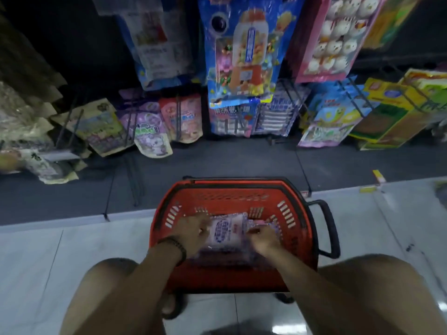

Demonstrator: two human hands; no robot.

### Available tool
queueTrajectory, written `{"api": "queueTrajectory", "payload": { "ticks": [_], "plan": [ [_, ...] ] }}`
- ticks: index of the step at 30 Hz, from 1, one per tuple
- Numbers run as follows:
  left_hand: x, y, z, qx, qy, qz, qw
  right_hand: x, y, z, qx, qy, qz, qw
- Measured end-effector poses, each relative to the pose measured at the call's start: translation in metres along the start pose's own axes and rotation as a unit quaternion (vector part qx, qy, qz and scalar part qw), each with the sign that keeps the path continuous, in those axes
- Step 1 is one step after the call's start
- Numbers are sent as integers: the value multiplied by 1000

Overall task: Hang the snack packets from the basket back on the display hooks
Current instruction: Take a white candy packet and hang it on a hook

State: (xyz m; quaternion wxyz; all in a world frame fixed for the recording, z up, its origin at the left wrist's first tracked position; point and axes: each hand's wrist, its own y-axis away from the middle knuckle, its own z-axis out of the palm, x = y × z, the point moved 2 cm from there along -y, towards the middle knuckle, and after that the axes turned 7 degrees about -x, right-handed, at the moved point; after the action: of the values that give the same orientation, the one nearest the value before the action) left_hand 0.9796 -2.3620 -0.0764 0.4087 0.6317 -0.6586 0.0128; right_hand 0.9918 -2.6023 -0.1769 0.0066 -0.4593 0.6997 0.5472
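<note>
The left hand (193, 229) curls its fingers round the left edge of the top snack packet (223, 232), which lies in the middle of the red basket (232, 189). The right hand (262, 238) is at the packet's right edge, its grip too blurred to tell. Better to lift straight up, clear of the walls; the black handle (329, 228) juts out rightward.

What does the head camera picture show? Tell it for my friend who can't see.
A person's left hand and right hand grip a white and purple snack packet inside a red basket on the floor. Beyond it, colourful packets hang in rows.
</note>
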Motion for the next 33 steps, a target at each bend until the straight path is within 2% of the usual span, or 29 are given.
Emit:
{"api": "queueTrajectory", "payload": {
  "ticks": [2,4,6,10,17,21,24,28,33],
  "plan": [
    [-5,-7,10,-78,-23,-9,997,31,-23,21,-14,28,46,998],
    [-5,-18,10,-108,-21,0,994,44,-34,29,-10,36,76,996],
    [-9,-29,9,-112,-36,0,993,31,-24,29,-3,12,94,996],
    [-13,-42,2,-97,-24,-23,995,43,-57,50,-20,-110,126,986],
    [-9,-46,-3,-87,20,-26,996,19,-64,66,-9,-315,171,934],
    [-10,-46,-3,-86,24,-32,996,9,-66,71,-22,-341,141,929],
    [-11,-43,-5,-86,23,-49,995,10,-60,74,-3,-318,112,941],
    [-14,-37,-8,-81,6,-60,995,14,-49,63,-4,-321,7,947],
    [-12,-21,-10,-40,2,-55,998,-10,2,20,-17,-198,-89,976]
  ]
}}
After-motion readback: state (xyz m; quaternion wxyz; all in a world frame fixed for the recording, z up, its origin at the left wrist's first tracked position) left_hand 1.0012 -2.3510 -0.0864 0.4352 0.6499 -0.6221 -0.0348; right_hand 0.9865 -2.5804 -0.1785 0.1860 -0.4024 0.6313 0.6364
